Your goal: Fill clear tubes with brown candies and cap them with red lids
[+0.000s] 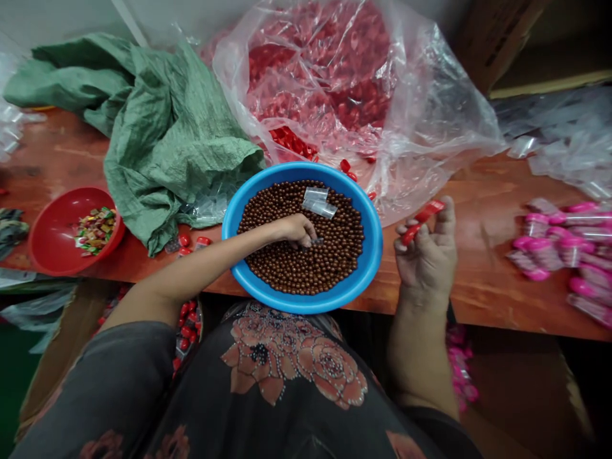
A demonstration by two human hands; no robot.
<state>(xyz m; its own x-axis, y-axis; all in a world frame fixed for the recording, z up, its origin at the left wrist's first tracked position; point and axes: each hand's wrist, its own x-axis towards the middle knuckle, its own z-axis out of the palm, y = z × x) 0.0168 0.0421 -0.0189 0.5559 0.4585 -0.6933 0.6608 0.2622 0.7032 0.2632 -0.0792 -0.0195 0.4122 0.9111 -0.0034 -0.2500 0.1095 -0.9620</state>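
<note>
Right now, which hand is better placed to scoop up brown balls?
Probably the left hand: it's among the brown balls in the blue basin; the right hand, outside, holds red caps.

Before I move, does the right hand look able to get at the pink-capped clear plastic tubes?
Probably yes: only reddish-brown tabletop shows between the right hand and the pink-capped clear plastic tubes. The hand holds red plastic caps, though, which may hamper its grasp.

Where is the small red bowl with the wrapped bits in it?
The red bowl sits at the left of the head view, on the table, beside the green cloth.
</note>
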